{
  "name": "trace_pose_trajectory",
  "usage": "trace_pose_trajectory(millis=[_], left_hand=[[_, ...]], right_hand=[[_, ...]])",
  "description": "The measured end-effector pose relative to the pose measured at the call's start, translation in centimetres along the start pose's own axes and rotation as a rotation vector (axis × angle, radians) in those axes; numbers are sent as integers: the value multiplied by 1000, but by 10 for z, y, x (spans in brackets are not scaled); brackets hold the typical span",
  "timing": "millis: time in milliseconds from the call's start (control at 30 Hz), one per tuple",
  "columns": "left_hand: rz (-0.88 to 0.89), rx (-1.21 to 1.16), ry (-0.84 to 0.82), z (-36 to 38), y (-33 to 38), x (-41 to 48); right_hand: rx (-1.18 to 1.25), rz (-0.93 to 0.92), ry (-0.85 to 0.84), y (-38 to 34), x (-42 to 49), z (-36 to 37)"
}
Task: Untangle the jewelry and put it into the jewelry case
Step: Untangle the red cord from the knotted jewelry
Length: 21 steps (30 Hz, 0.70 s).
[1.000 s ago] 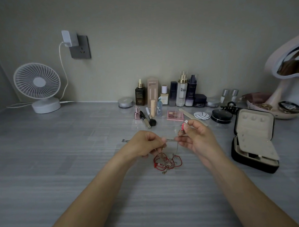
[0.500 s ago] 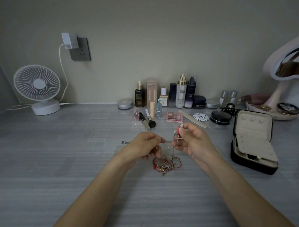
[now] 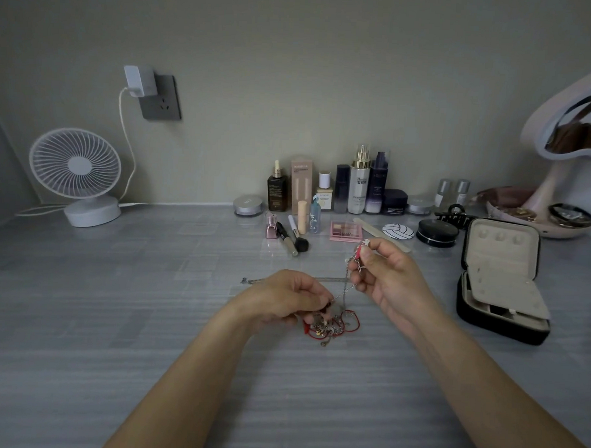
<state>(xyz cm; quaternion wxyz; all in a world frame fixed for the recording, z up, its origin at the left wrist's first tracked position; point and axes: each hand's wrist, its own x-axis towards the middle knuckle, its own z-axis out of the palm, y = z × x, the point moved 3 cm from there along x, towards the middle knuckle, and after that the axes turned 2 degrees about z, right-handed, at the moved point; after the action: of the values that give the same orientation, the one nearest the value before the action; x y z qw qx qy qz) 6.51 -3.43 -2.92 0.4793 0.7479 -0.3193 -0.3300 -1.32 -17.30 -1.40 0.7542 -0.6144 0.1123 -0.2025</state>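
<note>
Left grip pinched the tangle of jewelry on the worktop, well left of the open jewelry case. Right grip, nearer the case, pinched a silver chain drawn up from that knot. Red cords and charms were snarled together. Early going, I'd say: untangling unfinished, casing everything yet to come.

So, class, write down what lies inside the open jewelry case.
The jewelry case shows beige lining, three small knobs in its raised lid, and a beige divider panel lying over its base. The compartments beneath the panel are mostly covered, so their contents cannot be seen.
</note>
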Motion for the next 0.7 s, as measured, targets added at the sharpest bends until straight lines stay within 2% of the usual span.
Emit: trace_pose_trajectory(millis=[167,367,533,700], left_hand=[[-21,-12,41,-1,1,-1],[-37,105,79,0,1,-1],[-11,61,7,0,4,-3],[-27,125,-46,2,4,-4]], right_hand=[[-3,-4,19,-3,-1,-3],[36,4,0,-4,-1,-2],[71,-6,22,-5,-1,-4],[125,-24,56,-10,-1,-7]])
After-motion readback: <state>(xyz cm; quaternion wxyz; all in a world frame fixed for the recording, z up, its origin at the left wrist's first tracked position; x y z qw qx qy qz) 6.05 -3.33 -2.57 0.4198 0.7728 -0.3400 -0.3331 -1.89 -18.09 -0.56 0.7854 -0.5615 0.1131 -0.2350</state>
